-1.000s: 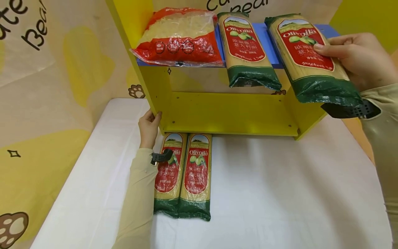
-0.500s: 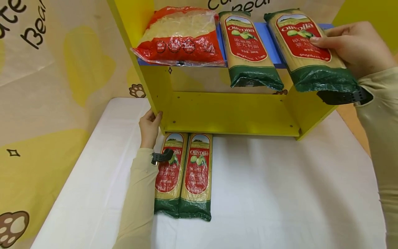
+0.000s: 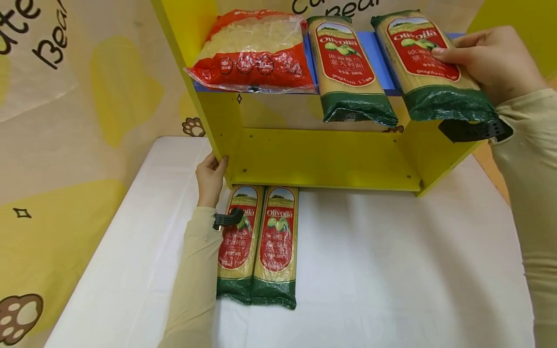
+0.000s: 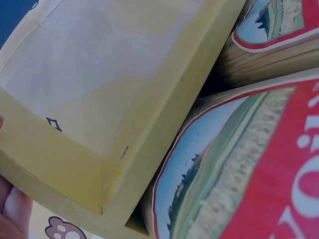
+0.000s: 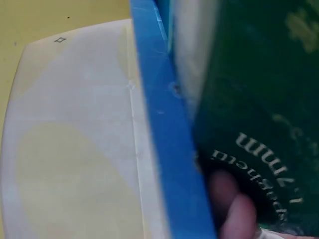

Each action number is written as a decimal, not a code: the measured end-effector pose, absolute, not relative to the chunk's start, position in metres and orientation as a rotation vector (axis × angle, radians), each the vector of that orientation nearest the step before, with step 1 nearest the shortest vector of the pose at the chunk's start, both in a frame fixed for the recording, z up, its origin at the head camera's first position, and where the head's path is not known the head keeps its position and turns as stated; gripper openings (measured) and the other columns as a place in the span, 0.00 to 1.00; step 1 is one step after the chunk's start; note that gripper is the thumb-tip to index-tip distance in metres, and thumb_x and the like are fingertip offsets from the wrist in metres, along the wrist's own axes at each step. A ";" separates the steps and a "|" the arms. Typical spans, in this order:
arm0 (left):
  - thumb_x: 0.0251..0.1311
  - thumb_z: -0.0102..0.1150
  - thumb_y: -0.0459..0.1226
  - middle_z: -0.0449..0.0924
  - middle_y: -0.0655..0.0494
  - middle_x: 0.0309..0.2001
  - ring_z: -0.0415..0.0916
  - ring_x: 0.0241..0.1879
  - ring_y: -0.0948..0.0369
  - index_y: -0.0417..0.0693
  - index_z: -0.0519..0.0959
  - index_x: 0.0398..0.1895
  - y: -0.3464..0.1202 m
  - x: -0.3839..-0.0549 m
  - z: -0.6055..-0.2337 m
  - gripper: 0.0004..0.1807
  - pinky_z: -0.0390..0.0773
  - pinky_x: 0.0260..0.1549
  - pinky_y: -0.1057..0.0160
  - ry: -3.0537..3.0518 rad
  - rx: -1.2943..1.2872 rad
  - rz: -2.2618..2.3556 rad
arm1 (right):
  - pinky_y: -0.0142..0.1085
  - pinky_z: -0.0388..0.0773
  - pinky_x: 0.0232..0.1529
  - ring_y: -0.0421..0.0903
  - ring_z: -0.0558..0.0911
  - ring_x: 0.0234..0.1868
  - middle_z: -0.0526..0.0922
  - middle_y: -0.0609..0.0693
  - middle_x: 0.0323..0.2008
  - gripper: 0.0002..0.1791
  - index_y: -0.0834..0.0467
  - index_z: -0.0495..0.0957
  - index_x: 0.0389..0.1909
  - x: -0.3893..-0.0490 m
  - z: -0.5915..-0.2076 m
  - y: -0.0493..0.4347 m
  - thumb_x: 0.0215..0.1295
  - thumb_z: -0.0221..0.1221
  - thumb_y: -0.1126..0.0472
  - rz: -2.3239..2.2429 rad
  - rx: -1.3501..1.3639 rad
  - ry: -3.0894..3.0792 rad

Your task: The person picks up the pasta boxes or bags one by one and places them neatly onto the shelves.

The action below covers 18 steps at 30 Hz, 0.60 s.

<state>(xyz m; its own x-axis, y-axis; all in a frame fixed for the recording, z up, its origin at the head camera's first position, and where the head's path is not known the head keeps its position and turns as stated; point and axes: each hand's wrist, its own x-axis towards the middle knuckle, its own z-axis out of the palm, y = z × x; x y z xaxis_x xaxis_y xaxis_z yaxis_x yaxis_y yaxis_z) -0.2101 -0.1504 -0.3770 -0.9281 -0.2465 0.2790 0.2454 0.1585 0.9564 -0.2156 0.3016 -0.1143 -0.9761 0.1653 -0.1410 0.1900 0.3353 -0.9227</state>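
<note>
My right hand (image 3: pixel 500 60) grips a spaghetti pack (image 3: pixel 431 72) by its right side, thumb on the red label. The pack lies over the right part of the blue shelf (image 3: pixel 376 53), its green end jutting past the front edge. In the right wrist view, fingertips (image 5: pixel 239 214) show beneath the pack's green back, beside the blue shelf edge. My left hand (image 3: pixel 211 176) holds the lower left side panel of the yellow rack (image 3: pixel 322 157), thumb on its front edge. A second spaghetti pack (image 3: pixel 348 67) rests on the shelf, left of the held one.
A red noodle bag (image 3: pixel 254 53) fills the shelf's left end. Two more spaghetti packs, a left one (image 3: pixel 237 246) and a right one (image 3: pixel 276 241), lie side by side on the white tabletop (image 3: pixel 391 270) before the rack. A patterned backdrop (image 3: pixel 117 92) stands behind.
My right hand has moved up and slightly left with the spaghetti pack, further over the blue shelf. The left hand keeps its place on the side panel.
</note>
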 end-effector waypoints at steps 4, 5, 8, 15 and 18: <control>0.65 0.55 0.34 0.80 0.37 0.48 0.78 0.47 0.46 0.36 0.77 0.55 -0.151 -0.211 -0.379 0.17 0.77 0.47 0.64 -2.076 0.002 -1.810 | 0.30 0.78 0.17 0.41 0.81 0.17 0.80 0.41 0.21 0.10 0.45 0.81 0.30 -0.212 -0.118 0.301 0.50 0.70 0.48 -1.756 0.309 2.632; 0.65 0.55 0.34 0.80 0.37 0.47 0.78 0.47 0.46 0.36 0.77 0.55 -0.151 -0.211 -0.379 0.17 0.77 0.46 0.65 -2.074 0.000 -1.809 | 0.29 0.78 0.17 0.41 0.81 0.17 0.80 0.40 0.22 0.10 0.45 0.81 0.30 -0.211 -0.119 0.301 0.50 0.70 0.49 -1.772 0.307 2.630; 0.65 0.55 0.35 0.80 0.37 0.47 0.78 0.46 0.46 0.36 0.77 0.54 -0.152 -0.212 -0.380 0.17 0.77 0.46 0.65 -2.065 -0.008 -1.803 | 0.29 0.78 0.19 0.40 0.82 0.19 0.80 0.41 0.28 0.10 0.46 0.82 0.33 -0.208 -0.120 0.302 0.51 0.70 0.51 -1.863 0.287 2.569; 0.65 0.55 0.34 0.80 0.37 0.47 0.78 0.47 0.46 0.36 0.77 0.54 -0.152 -0.212 -0.382 0.17 0.77 0.47 0.64 -2.067 -0.006 -1.804 | 0.24 0.78 0.25 0.38 0.82 0.26 0.81 0.44 0.36 0.11 0.54 0.85 0.37 -0.192 -0.135 0.299 0.50 0.71 0.61 -2.234 0.197 2.474; 0.65 0.55 0.34 0.80 0.37 0.47 0.78 0.47 0.46 0.36 0.77 0.54 -0.151 -0.212 -0.380 0.17 0.77 0.47 0.63 -2.068 -0.010 -1.803 | 0.24 0.78 0.26 0.38 0.83 0.26 0.83 0.45 0.34 0.12 0.57 0.85 0.37 -0.183 -0.144 0.296 0.49 0.71 0.63 -2.396 0.160 2.453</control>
